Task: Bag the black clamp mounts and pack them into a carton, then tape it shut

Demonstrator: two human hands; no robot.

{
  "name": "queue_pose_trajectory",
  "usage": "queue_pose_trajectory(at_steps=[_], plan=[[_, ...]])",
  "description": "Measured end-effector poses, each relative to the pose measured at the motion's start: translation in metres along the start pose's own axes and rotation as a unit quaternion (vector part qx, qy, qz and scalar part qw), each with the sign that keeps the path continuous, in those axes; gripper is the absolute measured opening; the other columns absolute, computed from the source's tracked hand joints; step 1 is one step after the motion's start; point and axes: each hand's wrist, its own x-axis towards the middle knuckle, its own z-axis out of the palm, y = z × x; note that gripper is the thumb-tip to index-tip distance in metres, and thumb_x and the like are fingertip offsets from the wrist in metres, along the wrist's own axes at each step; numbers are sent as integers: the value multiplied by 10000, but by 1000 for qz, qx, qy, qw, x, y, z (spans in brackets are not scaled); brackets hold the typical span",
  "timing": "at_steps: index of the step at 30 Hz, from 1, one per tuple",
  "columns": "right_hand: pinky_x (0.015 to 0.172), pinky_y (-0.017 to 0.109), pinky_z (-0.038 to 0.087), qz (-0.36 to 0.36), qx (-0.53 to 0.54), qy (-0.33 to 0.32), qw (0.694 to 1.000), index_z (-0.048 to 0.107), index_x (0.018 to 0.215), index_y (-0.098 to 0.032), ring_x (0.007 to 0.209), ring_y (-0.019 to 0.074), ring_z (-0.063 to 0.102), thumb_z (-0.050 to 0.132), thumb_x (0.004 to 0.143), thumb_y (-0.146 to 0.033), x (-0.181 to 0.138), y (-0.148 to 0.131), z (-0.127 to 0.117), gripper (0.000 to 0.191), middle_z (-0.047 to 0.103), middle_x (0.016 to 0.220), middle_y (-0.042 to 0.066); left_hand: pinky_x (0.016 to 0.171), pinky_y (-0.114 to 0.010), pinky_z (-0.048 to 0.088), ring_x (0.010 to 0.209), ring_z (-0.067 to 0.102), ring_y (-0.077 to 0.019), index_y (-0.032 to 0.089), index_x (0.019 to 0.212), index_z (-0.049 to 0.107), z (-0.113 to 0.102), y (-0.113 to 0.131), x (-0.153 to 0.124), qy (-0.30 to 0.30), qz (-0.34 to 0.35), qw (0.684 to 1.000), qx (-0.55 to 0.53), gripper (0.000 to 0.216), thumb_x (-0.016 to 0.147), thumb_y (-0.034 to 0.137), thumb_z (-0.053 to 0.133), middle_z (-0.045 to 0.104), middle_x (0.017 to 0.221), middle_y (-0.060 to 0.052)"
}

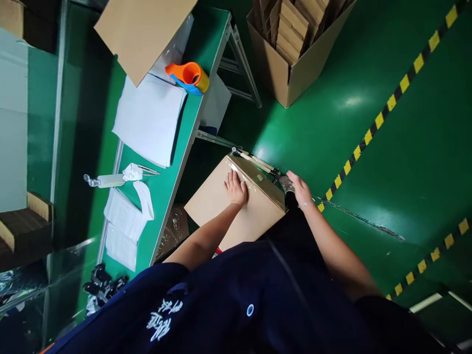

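Note:
My left hand (pixel 235 190) lies flat on the top of a brown cardboard box (pixel 239 221), its fingers spread near one edge. Strips of shiny clear tape (pixel 251 183) run along that edge. To the right of the box, my right hand (pixel 301 191) is held with fingers stretched out and nothing visible in it. It looks apart from the box, near its right-hand corner. Behind the box, a cart-like frame with pale bars (pixel 258 161) shows in part.
A green-topped workbench (pixel 216 24) stands left, bearing white sheets (pixel 147 118), a cardboard sheet (pixel 143 34), an orange, yellow and blue tape dispenser (pixel 191 76) and tweezers (pixel 149 170). Beyond it, an open carton (pixel 313 73) holds cardboard pieces. Yellow-black tape (pixel 379 120) marks the floor.

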Motion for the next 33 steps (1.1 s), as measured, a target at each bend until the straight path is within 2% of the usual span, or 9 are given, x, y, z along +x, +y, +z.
queue_pose_trajectory(at_steps=[3, 7, 11, 15, 17, 20, 26, 30, 33], plan=[[1018, 442, 487, 82, 21, 14, 996, 657, 1192, -179, 1170, 263, 625, 309, 944, -612, -76, 33, -28, 608, 672, 1238, 157, 1224, -492, 62, 1511, 137, -258, 137, 1523, 286, 1, 0, -3, 9, 1, 1000, -19, 615, 941, 309, 386, 221, 1620, -126], [1089, 509, 431, 114, 65, 0, 991, 654, 1199, -163, 1274, 322, 553, 609, 746, -643, -129, 49, 8, 662, 620, 1324, 163, 1228, -479, 61, 1507, 153, -255, 144, 1502, 299, -8, -3, -2, 7, -2, 994, -107, 609, 926, 293, 429, 234, 1614, -135], [1159, 464, 356, 114, 134, 2, 984, 640, 1233, -191, 1337, 278, 500, 638, 742, -562, -121, 46, 44, 615, 569, 1398, 122, 1219, -447, 157, 1500, 176, -245, 97, 1509, 224, -38, -15, 40, 27, -14, 989, -143, 619, 937, 255, 399, 211, 1608, -180], [1162, 491, 340, 135, 213, 12, 968, 669, 1200, -202, 1319, 292, 517, 665, 715, -537, -115, 49, 51, 590, 604, 1361, 111, 1066, -411, 421, 1265, 529, -263, 108, 1334, 496, -63, -22, 104, -49, -26, 982, -182, 484, 907, 336, 514, 563, 1352, -183], [1149, 496, 358, 150, 252, 16, 956, 687, 1180, -211, 1324, 297, 511, 679, 699, -543, -116, 52, 52, 586, 601, 1367, 100, 915, -353, 516, 1023, 648, -223, 115, 1178, 604, -66, -22, 126, -107, -30, 973, -202, 411, 865, 381, 593, 685, 1104, -128], [1108, 496, 408, 177, 299, 22, 937, 724, 1121, -234, 1309, 304, 524, 711, 671, -548, -117, 53, 53, 548, 611, 1356, 82, 752, -283, 535, 790, 645, -151, 122, 1047, 636, -64, -21, 142, -168, -47, 960, -221, 321, 853, 378, 634, 682, 881, -50], [1102, 460, 416, 243, 324, 34, 913, 739, 1095, -181, 1284, 295, 548, 652, 720, -570, -104, 50, 60, 548, 641, 1308, 118, 630, -267, 539, 694, 609, -110, 120, 1006, 620, -52, -18, 166, -256, -110, 938, -207, 227, 937, 335, 597, 640, 870, -21], [1074, 471, 443, 286, 291, 18, 913, 718, 1133, -190, 1262, 302, 565, 602, 709, -594, -88, 55, 55, 598, 642, 1308, 117, 679, -294, 559, 762, 634, -129, 119, 1024, 624, -37, -10, 185, -238, -137, 944, -183, 222, 932, 320, 608, 653, 932, -37], [1041, 493, 466, 286, 249, -22, 925, 735, 1055, -181, 1233, 322, 584, 635, 682, -562, -57, 54, 38, 542, 689, 1219, 136, 780, -296, 538, 833, 641, -135, 81, 1025, 622, -39, -5, 183, -160, -129, 963, -176, 215, 932, 272, 594, 664, 965, -67]])
